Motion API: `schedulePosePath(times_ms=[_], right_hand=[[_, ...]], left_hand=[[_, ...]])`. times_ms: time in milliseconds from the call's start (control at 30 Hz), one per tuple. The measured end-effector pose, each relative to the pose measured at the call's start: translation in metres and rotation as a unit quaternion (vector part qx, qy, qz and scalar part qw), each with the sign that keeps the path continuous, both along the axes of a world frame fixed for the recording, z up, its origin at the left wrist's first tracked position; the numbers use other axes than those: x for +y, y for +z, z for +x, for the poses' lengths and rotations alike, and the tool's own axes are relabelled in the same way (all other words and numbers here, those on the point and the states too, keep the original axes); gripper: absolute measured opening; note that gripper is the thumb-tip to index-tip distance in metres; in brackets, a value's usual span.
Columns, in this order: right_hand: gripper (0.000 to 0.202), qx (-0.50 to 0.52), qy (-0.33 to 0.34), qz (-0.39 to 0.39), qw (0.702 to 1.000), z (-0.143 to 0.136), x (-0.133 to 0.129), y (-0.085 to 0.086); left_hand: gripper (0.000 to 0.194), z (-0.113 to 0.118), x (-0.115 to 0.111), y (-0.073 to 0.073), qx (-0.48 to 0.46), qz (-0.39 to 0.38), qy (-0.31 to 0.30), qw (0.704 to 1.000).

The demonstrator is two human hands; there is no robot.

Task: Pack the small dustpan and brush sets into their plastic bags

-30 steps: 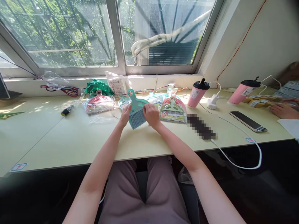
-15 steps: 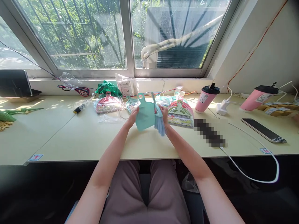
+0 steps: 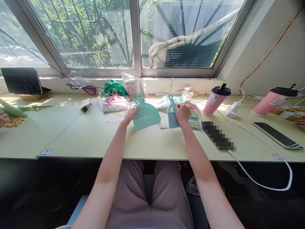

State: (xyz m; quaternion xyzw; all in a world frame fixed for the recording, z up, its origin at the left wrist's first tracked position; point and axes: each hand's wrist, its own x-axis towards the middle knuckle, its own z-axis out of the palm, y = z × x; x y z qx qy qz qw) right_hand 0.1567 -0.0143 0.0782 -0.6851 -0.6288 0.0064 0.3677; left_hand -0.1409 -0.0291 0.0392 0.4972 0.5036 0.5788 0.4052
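Observation:
A pale green dustpan [image 3: 145, 115] is held at its left edge by my left hand [image 3: 130, 115], whose fingers are closed on it. To the right, my right hand [image 3: 182, 113] grips a small hand brush [image 3: 173, 119] with blue-grey bristles hanging down. Brush and dustpan are apart, both over the table. Behind my right hand lies a stack of dustpan-and-brush sets in pink and green [image 3: 195, 119], partly hidden by the hand. A printed card [image 3: 163, 122] lies between dustpan and brush. Farther left sits a wrapped pink dustpan set [image 3: 114, 102].
Two pink cups with black lids stand at right, the nearer cup [image 3: 215, 101] beside a white charger [image 3: 233, 109]. A phone [image 3: 277, 135] and a white cable lie near it. A black-and-yellow tool [image 3: 86, 107] is at left. Other people's hands [image 3: 3, 119] show at both edges.
The brush has moved right, away from the dustpan, in my right hand. My left hand has shifted slightly left with the dustpan, now turned more broadside. The view has shifted a little.

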Motion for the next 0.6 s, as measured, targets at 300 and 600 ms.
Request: schedulePosePath(times_ms=[300,600], right_hand=[[0.044,-0.004,0.045,0.046,0.998,-0.01,-0.009,0.002],[0.045,-0.132,0.128,0.042,0.982,-0.068,-0.045,0.001]], left_hand=[[0.049,0.001,-0.004,0.01,-0.007,-0.032,-0.017,0.999],[0.05,0.056,-0.023,0.012,0.082,0.041,-0.213,0.973]])
